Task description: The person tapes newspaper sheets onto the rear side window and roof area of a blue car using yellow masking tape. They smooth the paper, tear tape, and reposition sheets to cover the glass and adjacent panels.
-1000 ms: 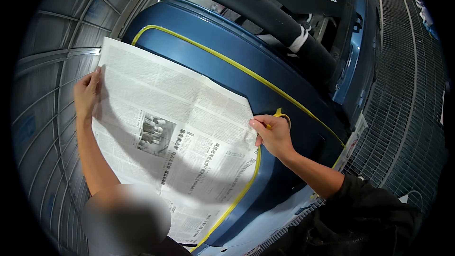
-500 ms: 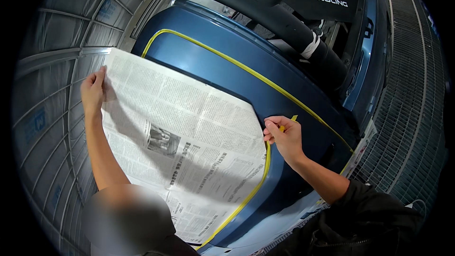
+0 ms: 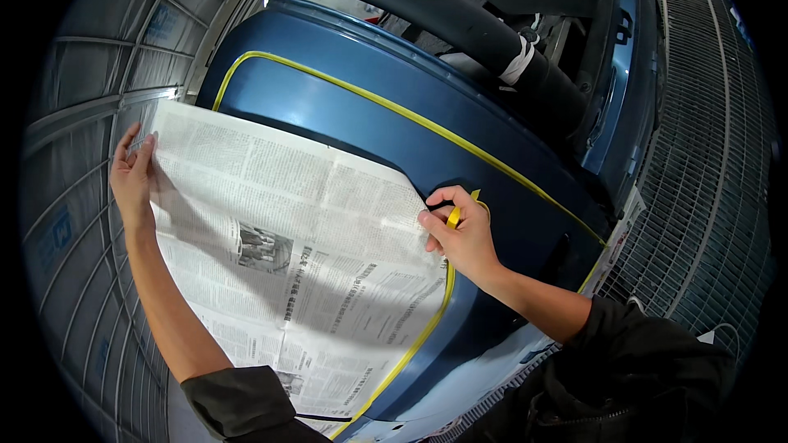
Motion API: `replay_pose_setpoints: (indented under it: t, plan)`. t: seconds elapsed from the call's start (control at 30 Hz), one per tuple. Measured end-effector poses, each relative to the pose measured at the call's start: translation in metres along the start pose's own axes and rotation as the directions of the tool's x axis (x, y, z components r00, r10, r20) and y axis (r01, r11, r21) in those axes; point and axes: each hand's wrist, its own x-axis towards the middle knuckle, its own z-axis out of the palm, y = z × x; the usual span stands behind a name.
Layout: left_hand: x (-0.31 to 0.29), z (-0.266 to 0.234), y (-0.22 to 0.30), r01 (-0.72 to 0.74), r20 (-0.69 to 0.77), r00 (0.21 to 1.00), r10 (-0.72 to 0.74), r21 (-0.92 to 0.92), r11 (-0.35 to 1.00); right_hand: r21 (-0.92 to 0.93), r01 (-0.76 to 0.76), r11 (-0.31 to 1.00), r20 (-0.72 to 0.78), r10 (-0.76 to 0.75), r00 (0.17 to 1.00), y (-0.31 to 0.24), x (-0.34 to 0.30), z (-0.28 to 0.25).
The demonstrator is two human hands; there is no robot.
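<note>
A sheet of newspaper (image 3: 345,279) covers the lower part of a blue car body panel (image 3: 492,172). My left hand (image 3: 134,172) is at the sheet's upper left edge, with thumb and fingers closed on its margin. At the cut-off right corner of the sheet, my right hand (image 3: 464,234) is closed on a loose length of yellow masking tape (image 3: 454,217). Its thumb and fingertips meet the paper's edge. Below that hand, a yellow tape line (image 3: 410,353) runs along the sheet's right border. Another yellow tape line (image 3: 394,107) curves over the upper panel.
A black padded bar (image 3: 460,25) and dark parts lie beyond the panel, with a white tie (image 3: 519,61) around the bar. Metal grating (image 3: 689,156) covers the floor on the right. A framed wall with plastic sheeting (image 3: 74,115) stands at left.
My right hand has shifted onto the newspaper's corner edge, still with the yellow tape. The left hand stays at the upper left edge. The whole view has shifted slightly.
</note>
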Motion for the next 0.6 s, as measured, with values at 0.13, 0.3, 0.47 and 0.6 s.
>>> replay_pose_setpoints:
  t: [0.13,0.3,0.47,0.6]
  plan:
    - [0.015,-0.033,-0.018,0.004,0.141,0.990,0.006,-0.070,0.998,0.071,0.022,0.997,0.130,-0.031,0.991,0.012,-0.001,-0.004]
    - [0.007,-0.055,-0.003,0.134,0.300,0.947,-0.116,-0.040,0.990,0.043,0.007,0.999,0.239,-0.017,0.971,0.013,-0.001,-0.014]
    - [-0.003,-0.077,0.020,0.129,0.541,0.836,-0.091,-0.033,0.991,-0.047,0.057,0.997,0.327,-0.038,0.944,0.007,-0.002,-0.019]
    - [-0.011,-0.086,0.027,0.126,0.511,0.851,-0.120,0.023,0.992,-0.141,0.125,0.982,0.391,-0.060,0.918,0.008,-0.002,-0.024]
